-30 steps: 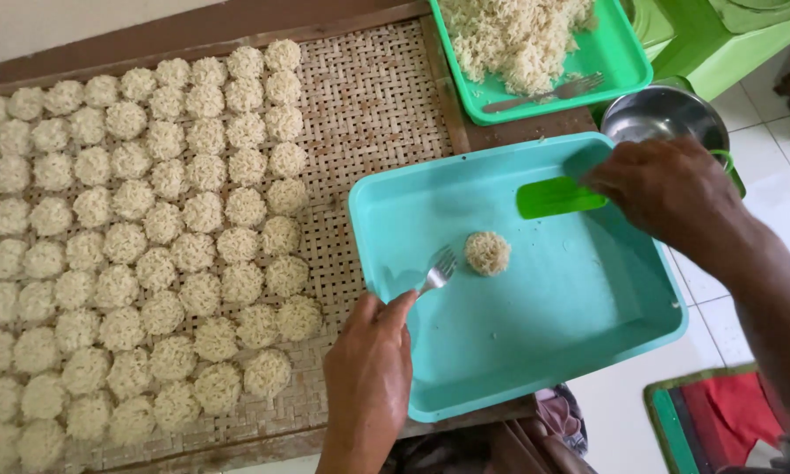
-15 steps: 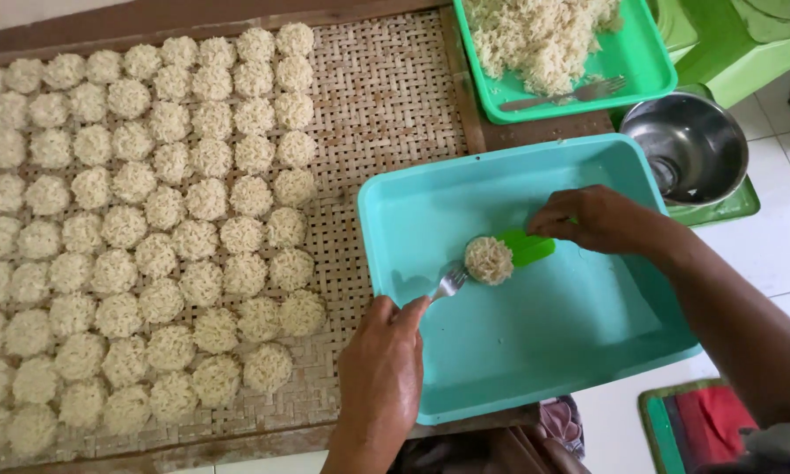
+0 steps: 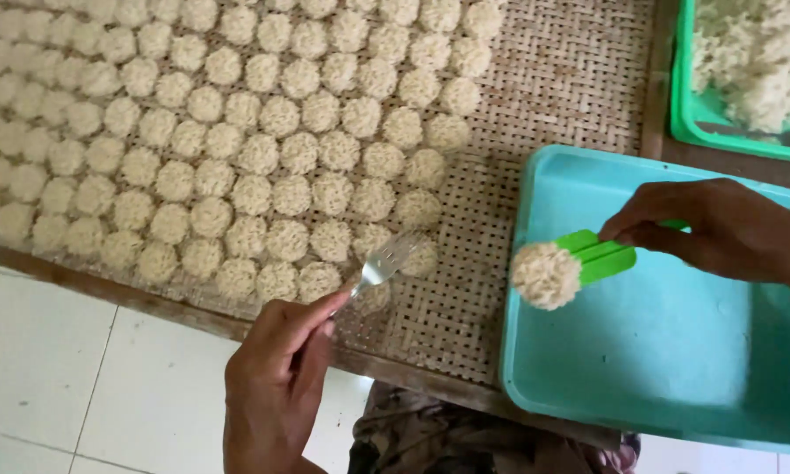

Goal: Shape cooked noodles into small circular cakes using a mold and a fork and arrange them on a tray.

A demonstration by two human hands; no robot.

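**A:** Starting at the bottom of the frame, we're holding the metal fork [image 3: 384,262] in our left hand [image 3: 276,386], fingers pinched shut around the handle. Its tines are now hanging over the bare weave just past the last noodle rounds [image 3: 237,167], bottom centre. Half a second ago that fork was inside the teal tray [image 3: 676,386], pressed against the lump.

**B:** Yeah, and the lump's moving too. Our right hand [image 3: 720,230], mid right of the frame, is gripping the green flat paddle [image 3: 601,256] with fingers curled closed on it. The noodle puck [image 3: 546,275] is riding on the paddle's tip, right at the tray's left wall. A second ago it was sitting on the tray floor with the paddle off near the steel bowl.

**A:** So we're reading that as shaped, scooped and lifted, now heading for the woven bamboo mat [image 3: 553,96]. The fork looks like it's waiting to slide it off, though that's just our guess.

**B:** Agreed. Higher up, the rounds are filling the mat's left and centre in tidy rows, while the right strip is bare weave. Far upper right, the green tray [image 3: 685,114] is holding the loose noodle pile [image 3: 755,61].
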